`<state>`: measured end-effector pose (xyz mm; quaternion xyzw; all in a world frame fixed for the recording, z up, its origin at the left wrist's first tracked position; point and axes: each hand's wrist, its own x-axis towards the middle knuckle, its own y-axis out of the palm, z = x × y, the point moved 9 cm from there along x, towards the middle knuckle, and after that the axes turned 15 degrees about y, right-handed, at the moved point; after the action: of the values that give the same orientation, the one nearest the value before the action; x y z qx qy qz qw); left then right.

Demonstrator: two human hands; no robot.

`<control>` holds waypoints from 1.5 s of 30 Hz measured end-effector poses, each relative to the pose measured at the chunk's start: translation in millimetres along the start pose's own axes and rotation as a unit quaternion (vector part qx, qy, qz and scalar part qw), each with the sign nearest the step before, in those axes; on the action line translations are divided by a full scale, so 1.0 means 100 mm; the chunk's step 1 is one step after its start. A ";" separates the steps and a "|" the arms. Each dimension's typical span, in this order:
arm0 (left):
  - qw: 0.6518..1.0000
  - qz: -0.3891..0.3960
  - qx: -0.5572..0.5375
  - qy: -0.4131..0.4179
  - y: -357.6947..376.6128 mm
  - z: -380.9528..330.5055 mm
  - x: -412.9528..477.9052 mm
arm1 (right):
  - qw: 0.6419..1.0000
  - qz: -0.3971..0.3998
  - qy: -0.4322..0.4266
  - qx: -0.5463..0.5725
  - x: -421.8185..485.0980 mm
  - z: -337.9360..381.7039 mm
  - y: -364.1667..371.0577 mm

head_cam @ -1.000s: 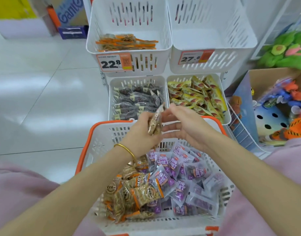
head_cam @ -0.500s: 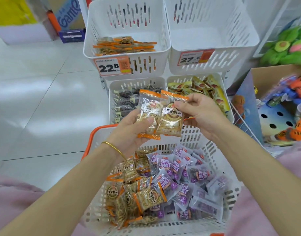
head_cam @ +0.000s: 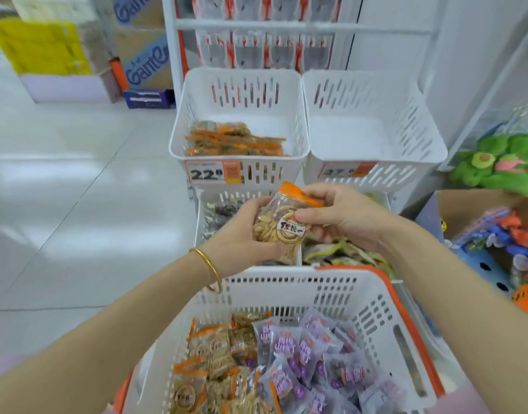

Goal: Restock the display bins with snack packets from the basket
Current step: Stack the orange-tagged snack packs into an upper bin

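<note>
With the left hand (head_cam: 239, 237) and right hand (head_cam: 349, 218) both gripping the orange-edged packets (head_cam: 279, 231), square them, then lay them flat in the far left bin (head_cam: 265, 174)

Green plush toys (head_cam: 496, 162), cardboard boxes (head_cam: 144, 62)

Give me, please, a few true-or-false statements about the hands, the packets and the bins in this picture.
1. The left hand and the right hand both grip the held packets. True.
2. The upper right bin is full of packets. False: no packets show in it.
3. The basket holds only purple packets. False: orange-edged packets lie at its left too.
4. The upper left bin holds a layer of orange-edged stock. True.
5. The gold bangle sits on the right wrist. False: it is on the left wrist.
</note>
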<state>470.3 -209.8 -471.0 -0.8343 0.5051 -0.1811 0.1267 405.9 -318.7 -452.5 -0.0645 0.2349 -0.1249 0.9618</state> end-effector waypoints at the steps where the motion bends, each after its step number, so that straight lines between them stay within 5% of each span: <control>1: 1.000 -0.014 0.018 0.016 -0.12 -0.05 0.14 | 1.000 -0.010 -0.008 -0.006 0.07 0.18 -0.05; 7: 0.950 -0.174 0.231 0.115 -1.09 -0.19 0.89 | 0.946 -0.267 -0.173 -0.065 0.55 1.42 -0.67; 12: 0.874 -0.077 0.474 0.071 -1.33 0.17 1.31 | 0.809 -0.469 -0.154 -0.320 1.38 1.75 -0.87; 16: 0.853 -0.081 0.509 0.079 -1.36 0.27 1.43 | 0.781 -0.476 -0.105 -0.391 1.98 1.48 -0.84; 28: 0.875 -0.113 0.465 0.071 -1.40 0.37 1.40 | 0.925 -0.272 0.043 -0.263 2.44 1.11 -0.69; 40: 0.878 -0.114 0.457 0.081 -1.40 0.35 1.39 | 0.970 -0.202 0.103 -0.085 2.26 1.01 -0.62; 45: 0.872 -0.108 0.471 0.080 -1.39 0.30 1.39 | 0.961 -0.210 0.077 -0.163 2.18 1.06 -0.52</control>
<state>652.5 -268.9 -418.8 -0.7077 0.2748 -0.4765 0.4434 631.4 -421.0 -444.5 -0.2582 0.3061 -0.2893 0.8694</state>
